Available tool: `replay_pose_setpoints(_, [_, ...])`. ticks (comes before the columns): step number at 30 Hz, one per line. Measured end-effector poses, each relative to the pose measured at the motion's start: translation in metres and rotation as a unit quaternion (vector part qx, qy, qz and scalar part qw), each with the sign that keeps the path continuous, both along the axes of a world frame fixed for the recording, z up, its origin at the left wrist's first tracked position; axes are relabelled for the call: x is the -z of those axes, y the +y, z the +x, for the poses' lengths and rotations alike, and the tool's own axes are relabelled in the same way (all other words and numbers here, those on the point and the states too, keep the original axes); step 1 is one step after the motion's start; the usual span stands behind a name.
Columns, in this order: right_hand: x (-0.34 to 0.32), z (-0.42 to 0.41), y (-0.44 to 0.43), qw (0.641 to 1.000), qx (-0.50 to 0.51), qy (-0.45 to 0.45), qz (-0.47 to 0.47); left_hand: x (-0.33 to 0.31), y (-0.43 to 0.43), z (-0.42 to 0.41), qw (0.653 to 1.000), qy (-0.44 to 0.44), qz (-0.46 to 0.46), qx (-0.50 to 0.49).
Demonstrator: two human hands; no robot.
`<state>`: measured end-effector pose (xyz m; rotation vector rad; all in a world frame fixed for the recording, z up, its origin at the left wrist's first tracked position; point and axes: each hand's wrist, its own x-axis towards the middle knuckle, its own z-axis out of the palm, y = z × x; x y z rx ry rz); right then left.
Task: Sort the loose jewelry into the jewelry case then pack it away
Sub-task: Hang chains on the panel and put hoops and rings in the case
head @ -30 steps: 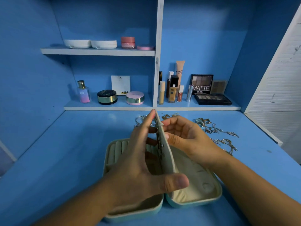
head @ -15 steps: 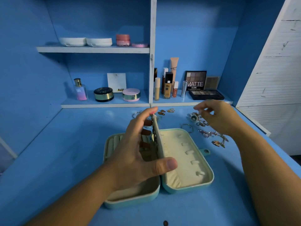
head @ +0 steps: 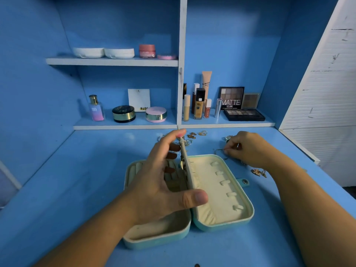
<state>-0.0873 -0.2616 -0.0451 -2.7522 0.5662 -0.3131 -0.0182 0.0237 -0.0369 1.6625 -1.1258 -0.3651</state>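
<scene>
With the left hand point(head: 159, 182) gripping the middle panel point(head: 189, 170) of the open jewelry case point(head: 221, 223) upright at mid-bench point(head: 77, 180), the right hand point(head: 248, 149) pinches a thin jewelry piece point(head: 219, 151) just far-right of it, which could snag on neighbouring loose pieces point(head: 258, 172) when lifted.

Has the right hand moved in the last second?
Yes. The right hand left the divider flap of the jewelry case and went right, past its far right corner, now pinching a wire hoop.

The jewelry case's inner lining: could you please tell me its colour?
The lining is cream, the outer shell mint green; the head view shows it best.
</scene>
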Motion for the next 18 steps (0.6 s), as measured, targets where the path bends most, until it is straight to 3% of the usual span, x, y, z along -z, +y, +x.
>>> replay_pose_setpoints(12, [0.007, 0.01, 0.003, 0.998, 0.023, 0.034, -0.043, 0.0, 0.001, 0.0, 1.0, 0.005, -0.008, 0.002])
replay_pose_setpoints(15, [0.004, 0.01, 0.016, 0.997, 0.006, -0.072, -0.011, 0.001, 0.001, 0.001, 1.0, 0.015, -0.007, 0.008])
replay_pose_setpoints(18, [-0.003, 0.01, 0.05, 0.977, -0.024, -0.189, 0.096, 0.002, 0.001, 0.003, 1.0, 0.019, -0.008, 0.005])
